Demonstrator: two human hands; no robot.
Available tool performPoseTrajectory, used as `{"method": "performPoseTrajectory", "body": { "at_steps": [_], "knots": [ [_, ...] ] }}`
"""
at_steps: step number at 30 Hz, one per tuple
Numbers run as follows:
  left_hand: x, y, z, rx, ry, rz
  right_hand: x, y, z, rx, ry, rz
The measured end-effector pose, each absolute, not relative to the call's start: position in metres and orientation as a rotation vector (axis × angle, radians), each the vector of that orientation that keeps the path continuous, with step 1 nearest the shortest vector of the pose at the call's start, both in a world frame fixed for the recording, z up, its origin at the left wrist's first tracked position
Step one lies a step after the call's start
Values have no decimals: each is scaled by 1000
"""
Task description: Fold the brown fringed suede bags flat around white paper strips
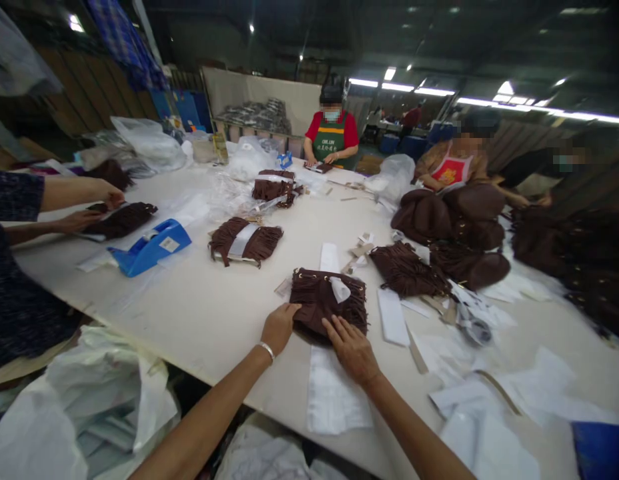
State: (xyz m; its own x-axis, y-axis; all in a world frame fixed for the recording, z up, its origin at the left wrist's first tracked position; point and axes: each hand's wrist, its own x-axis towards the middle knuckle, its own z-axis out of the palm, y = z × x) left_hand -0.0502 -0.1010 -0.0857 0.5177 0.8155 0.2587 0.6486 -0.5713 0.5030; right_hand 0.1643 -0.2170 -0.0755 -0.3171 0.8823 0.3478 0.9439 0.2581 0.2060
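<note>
A dark brown fringed bag [309,300] with small metal eyelets lies in front of me, a tuft of white paper [340,289] on its top. Beneath it runs a long strip of white paper [334,393], showing on the near and far sides. My left hand [280,328], with a bracelet at the wrist, grips the bag's near left corner; its fingertips are partly hidden. Flat on the bag's near right part rests my right hand [353,348], fingers stretched out. To the right of the bag lies a folded white strip [393,317].
Fringed bags with white bands [245,241] lie farther up the table [199,300]. A blue tape dispenser [156,247] stands left, near another person's hands [106,193]. Brown bags [452,220] and paper scraps are heaped right. Co-workers [332,133] are across the table.
</note>
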Motion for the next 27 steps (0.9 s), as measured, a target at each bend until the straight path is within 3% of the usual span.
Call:
{"method": "performPoseTrajectory", "body": {
  "at_steps": [6, 21, 27],
  "knots": [
    [-49, -108, -77, 2366, 1182, 747, 167, -208, -58, -1723, -2487, -589],
    [-49, -85, -87, 1881, 1231, 758, 134, -224, -94, -1813, -2384, -632],
    [-64, -87, -54, 2021, 1235, 793, 132, -227, -94, -1846, -2356, -591]
  ]
}}
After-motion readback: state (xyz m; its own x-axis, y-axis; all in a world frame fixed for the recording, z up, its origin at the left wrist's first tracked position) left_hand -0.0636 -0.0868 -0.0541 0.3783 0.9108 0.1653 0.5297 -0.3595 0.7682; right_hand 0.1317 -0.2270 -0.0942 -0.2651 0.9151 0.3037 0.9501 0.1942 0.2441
